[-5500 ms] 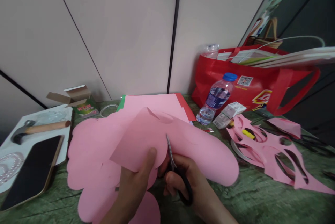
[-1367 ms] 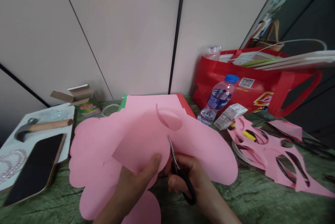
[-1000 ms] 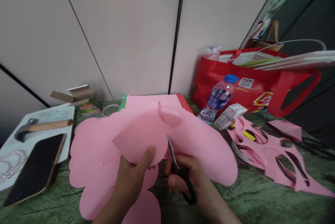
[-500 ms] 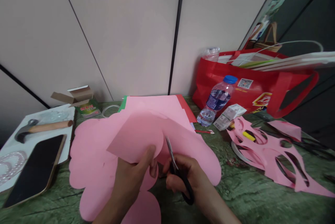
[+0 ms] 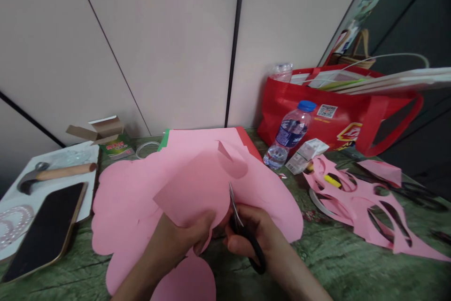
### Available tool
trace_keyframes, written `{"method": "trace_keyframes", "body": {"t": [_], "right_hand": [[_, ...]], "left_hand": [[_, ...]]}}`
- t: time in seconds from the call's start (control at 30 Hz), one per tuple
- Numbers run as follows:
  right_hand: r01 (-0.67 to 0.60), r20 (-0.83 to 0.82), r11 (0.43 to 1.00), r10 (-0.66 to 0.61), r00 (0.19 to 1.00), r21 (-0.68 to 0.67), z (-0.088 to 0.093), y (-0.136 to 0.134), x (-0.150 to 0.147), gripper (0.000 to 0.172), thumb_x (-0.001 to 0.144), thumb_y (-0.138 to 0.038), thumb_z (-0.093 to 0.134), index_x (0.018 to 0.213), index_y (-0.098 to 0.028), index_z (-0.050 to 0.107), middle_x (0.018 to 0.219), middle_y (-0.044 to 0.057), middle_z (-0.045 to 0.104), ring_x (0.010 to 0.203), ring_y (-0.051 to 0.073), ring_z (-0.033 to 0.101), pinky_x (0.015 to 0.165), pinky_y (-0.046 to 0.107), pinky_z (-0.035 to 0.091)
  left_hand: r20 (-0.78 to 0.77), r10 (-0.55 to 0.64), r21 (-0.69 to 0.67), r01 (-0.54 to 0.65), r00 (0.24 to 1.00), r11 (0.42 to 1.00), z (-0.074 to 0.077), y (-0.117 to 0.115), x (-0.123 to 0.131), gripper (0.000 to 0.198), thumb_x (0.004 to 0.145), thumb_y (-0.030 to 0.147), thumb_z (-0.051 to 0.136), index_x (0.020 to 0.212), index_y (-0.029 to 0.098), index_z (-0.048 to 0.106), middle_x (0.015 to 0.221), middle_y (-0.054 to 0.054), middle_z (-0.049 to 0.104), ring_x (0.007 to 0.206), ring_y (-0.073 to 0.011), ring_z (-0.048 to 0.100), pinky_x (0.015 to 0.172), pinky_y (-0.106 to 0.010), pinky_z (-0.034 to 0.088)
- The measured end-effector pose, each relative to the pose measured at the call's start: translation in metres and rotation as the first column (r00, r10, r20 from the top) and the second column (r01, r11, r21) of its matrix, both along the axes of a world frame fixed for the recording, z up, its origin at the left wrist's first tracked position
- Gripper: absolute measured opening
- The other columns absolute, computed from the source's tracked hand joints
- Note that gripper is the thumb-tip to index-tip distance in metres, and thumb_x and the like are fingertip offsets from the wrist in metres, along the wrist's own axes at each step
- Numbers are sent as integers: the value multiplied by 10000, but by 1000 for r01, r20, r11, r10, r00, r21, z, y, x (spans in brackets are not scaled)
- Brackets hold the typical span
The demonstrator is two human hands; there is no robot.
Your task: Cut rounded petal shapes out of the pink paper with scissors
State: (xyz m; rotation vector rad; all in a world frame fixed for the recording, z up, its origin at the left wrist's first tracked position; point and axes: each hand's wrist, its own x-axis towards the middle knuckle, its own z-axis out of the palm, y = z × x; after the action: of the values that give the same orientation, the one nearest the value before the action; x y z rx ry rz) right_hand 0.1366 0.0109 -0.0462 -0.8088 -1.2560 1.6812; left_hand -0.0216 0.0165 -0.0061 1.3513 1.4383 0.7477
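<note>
My left hand [image 5: 176, 244] pinches the lower edge of a pink paper sheet [image 5: 192, 188] held up over the table, thumb tucked under its rim. My right hand [image 5: 259, 240] grips black-handled scissors [image 5: 246, 240], fingers through the loops. The blades point up into the sheet just right of my left thumb. A curled flap of cut paper [image 5: 232, 162] stands up at the sheet's top. Under it lie large scalloped pink cut-outs [image 5: 120, 212] on the green table [image 5: 334, 263].
A phone [image 5: 44, 230] and a hammer [image 5: 52, 174] lie on a white tray at left. A small open carton [image 5: 109, 139] sits behind. A water bottle [image 5: 291, 134], small box [image 5: 306, 153], red bag [image 5: 345, 118] and pink paper scraps [image 5: 366, 202] fill the right.
The sheet has been turned in my left hand and the cut has run on, leaving a curled flap at the top. My left thumb slid under the edge.
</note>
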Motion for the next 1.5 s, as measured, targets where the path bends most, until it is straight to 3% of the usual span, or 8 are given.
{"method": "trace_keyframes", "body": {"t": [0.33,0.47,0.6,0.73,1.03,1.33,1.5], "right_hand": [[61,47,997,-64,997,57,15,-4,-4,359,644,-461,735,702,-158,550,595,-50,408,520,94,311,466,228,240],[44,4,995,-45,999,91,30,-2,-12,331,674,-460,709,725,-164,570,612,-41,438,537,106,357,500,233,298],[-30,-35,989,35,999,145,47,-2,-25,295,705,-451,680,748,-172,593,634,-15,506,595,144,453,560,262,362],[-7,-16,994,9,1000,109,53,-1,-33,302,666,-419,722,730,-161,578,603,-22,513,554,132,447,526,257,352],[35,-1,999,-35,999,31,38,9,-40,361,558,-392,796,698,-149,570,587,-51,482,512,94,404,476,227,335],[-21,-74,999,24,997,44,18,13,-34,332,624,-401,762,715,-131,589,614,-40,474,533,88,376,485,216,301],[-28,-114,998,34,993,49,15,12,-28,388,610,-472,751,678,-131,579,589,-38,467,530,92,365,478,214,280]], "left_hand": [[7,-44,-4,44,999,999,9,-3,-6,487,749,465,494,344,222,379,338,35,376,355,-110,361,403,-243,305],[63,-19,102,13,998,995,19,-5,-9,473,802,429,442,381,225,378,377,42,391,419,-122,419,543,-255,386],[174,-30,180,-1,984,984,28,-7,-15,479,852,427,379,445,203,495,390,28,478,458,-138,492,612,-264,409],[229,-9,170,-31,973,985,35,-10,-23,409,836,369,448,475,191,524,359,52,451,404,-121,477,569,-259,433],[75,87,165,-99,993,981,37,-10,-30,416,766,339,509,382,204,424,283,64,411,329,-86,405,464,-221,391],[-8,-9,109,9,1000,994,26,-3,-32,430,774,385,480,387,208,412,297,60,396,334,-89,391,469,-242,389],[-38,56,47,-54,998,997,27,-7,-20,421,743,418,479,381,210,421,322,54,401,344,-97,409,451,-248,382]]}}
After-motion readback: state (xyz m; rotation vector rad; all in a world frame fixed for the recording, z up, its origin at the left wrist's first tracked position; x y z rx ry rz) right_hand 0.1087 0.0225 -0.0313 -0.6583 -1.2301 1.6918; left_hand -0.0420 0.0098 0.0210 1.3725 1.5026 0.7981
